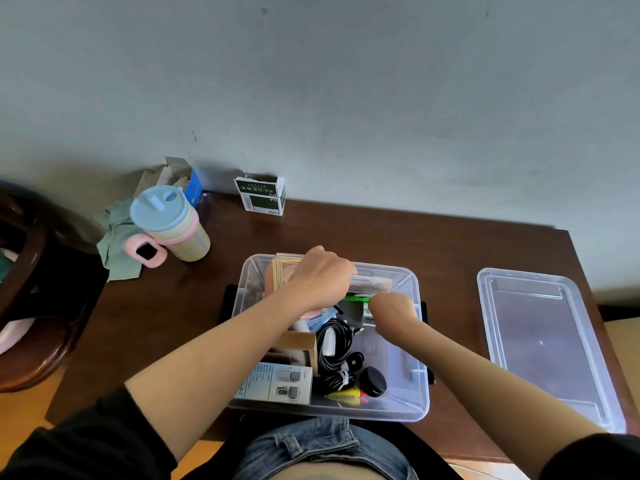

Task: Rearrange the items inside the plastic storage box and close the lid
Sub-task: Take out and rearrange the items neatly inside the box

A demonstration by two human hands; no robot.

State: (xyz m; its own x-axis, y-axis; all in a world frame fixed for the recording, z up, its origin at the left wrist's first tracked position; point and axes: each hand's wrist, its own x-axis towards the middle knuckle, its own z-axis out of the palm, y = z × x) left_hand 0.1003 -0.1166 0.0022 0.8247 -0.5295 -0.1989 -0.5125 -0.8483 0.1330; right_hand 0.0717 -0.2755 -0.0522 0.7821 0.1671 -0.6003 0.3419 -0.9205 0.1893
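Pretty plain room — the wall (346, 81) behind is a flat grey-green, a bit scuffed, with a few small dark marks on it. Pushed right up against it is a dark brown wooden table (346, 233), glossy enough to catch the soft, even light. Off to the left there's a dark wooden chair (38, 292) with a curved frame, just beside the table's edge. Below the table — an orange-tan floor (20, 410) shows at the lower left.

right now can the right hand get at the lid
Probably yes. The lid lies flat on the table to the right of the box, nothing on it, and the right hand sits just inside the box's right side.
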